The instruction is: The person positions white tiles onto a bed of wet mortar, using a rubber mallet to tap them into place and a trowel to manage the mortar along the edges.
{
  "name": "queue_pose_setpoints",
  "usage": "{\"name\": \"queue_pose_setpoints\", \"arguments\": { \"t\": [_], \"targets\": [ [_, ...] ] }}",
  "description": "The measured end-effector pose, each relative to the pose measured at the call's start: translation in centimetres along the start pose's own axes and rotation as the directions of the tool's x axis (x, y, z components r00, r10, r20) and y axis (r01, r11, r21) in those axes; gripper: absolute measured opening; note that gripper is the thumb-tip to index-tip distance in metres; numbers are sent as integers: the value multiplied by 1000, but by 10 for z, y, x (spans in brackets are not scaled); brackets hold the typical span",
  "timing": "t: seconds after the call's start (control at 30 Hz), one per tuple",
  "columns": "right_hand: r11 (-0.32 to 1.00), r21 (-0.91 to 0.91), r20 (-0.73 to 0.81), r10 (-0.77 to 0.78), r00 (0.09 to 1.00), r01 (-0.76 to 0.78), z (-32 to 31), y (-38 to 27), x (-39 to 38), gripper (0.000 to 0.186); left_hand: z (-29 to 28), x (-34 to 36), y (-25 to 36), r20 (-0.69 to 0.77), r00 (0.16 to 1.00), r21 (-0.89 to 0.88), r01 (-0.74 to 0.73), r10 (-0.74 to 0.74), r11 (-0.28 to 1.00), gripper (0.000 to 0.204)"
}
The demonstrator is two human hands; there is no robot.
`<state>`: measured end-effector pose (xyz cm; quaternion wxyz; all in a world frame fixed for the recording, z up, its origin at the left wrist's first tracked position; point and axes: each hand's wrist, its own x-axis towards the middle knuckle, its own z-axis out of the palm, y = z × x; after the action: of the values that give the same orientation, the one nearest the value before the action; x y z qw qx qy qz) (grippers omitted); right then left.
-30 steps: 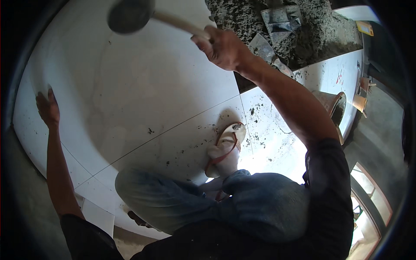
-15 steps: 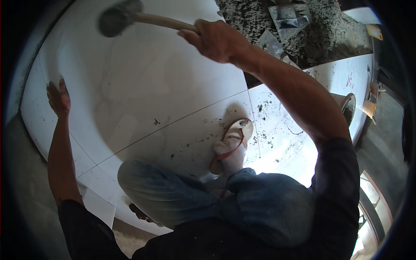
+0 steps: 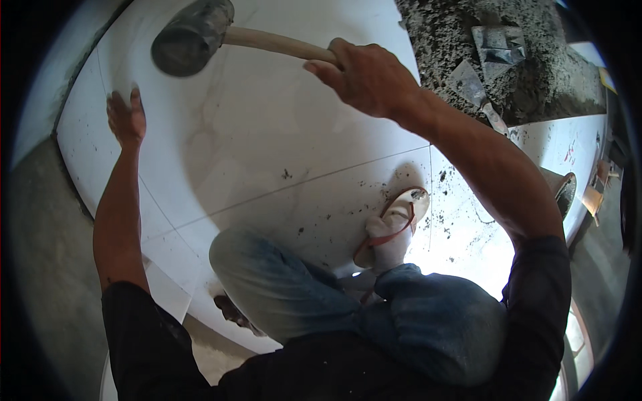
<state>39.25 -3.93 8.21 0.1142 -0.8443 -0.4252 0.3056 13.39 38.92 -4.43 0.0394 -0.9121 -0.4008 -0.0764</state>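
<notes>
My right hand (image 3: pixel 374 77) grips the wooden handle of a rubber mallet (image 3: pixel 194 40). The mallet's dark, worn head points to the left, over a large white floor tile (image 3: pixel 294 127). Farther left, my left hand (image 3: pixel 127 119) has its fingers apart and holds nothing. It is over the tile near the wall side; whether the palm presses on the surface I cannot tell.
Wet grey mortar (image 3: pixel 441 27) covers the floor at the far right, with a trowel (image 3: pixel 478 87) and a square metal piece (image 3: pixel 500 50) on it. My sandalled foot (image 3: pixel 394 230) rests on crumb-strewn tiles. A bucket (image 3: pixel 564 190) stands at the right, a wall (image 3: pixel 33 200) at the left.
The view has shifted, so most things appear farther right. The mallet head looks larger and sharper, still held above the tile. My left hand stays by the wall side.
</notes>
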Motion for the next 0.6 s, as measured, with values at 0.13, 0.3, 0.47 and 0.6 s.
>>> {"name": "queue_pose_setpoints", "arguments": {
  "t": [0.13, 0.3, 0.47, 0.6],
  "targets": [
    [999, -15, -60, -37, 998, 36, 4, 19, -6, 52, -3, -1, 6, 42, 998, -31, 40, -38, 999, 81],
    [992, -107, 44, 73, 996, -68, 7, 33, -16, 50, 2, -3, -1, -1, 1000, -29, 26, -26, 999, 81],
    [963, 265, -128, 76, 989, -40, 17, 29, -34, 53, 13, -16, -28, -27, 998, -13, -56, 56, 998, 80],
    [987, 137, -316, -32, 948, 79, 23, 51, -43, 38, -11, -42, 7, 49, 998, -3, -38, 38, 999, 78]
  ]
}}
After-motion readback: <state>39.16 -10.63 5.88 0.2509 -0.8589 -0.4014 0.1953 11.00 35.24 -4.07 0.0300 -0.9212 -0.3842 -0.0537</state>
